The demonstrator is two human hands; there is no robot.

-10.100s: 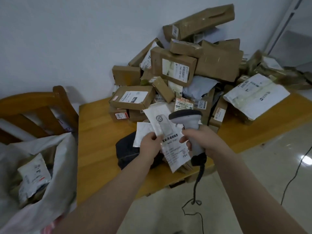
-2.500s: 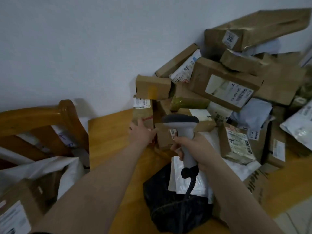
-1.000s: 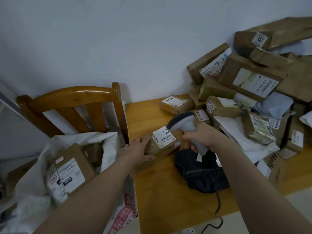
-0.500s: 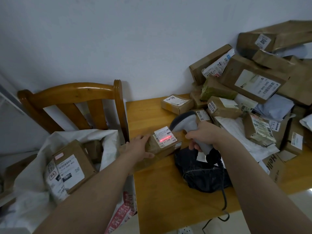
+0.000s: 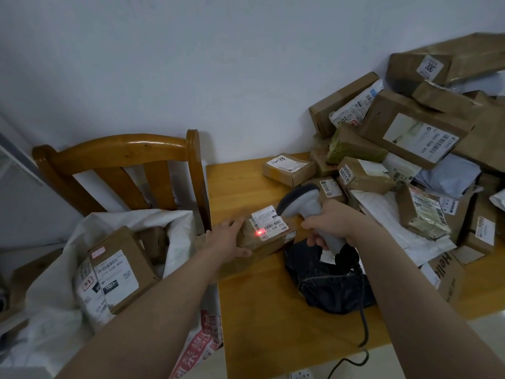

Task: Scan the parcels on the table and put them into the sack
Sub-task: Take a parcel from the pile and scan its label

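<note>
A person's left hand [image 5: 226, 242] is gripping a small brown cardboard parcel [image 5: 254, 242] near the yellow wooden table's [image 5: 259, 310] 9 o'clock edge. The right hand [image 5: 332, 224] is clutching a grey handheld scanner [image 5: 300, 203], whose red dot is glowing on the parcel's white label [image 5: 269, 224]. A white woven sack [image 5: 54, 296] is gaping at the parcel's 8 o'clock.

A plain pale wall [image 5: 191, 64] fills the view from nine to two o'clock, dimly and evenly lit; a glossy wooden chair [image 5: 123, 149] stands at nine o'clock, just beside a wooden table [image 5: 262, 310] at six; pale floor [image 5: 486, 348] shows at four o'clock.
</note>
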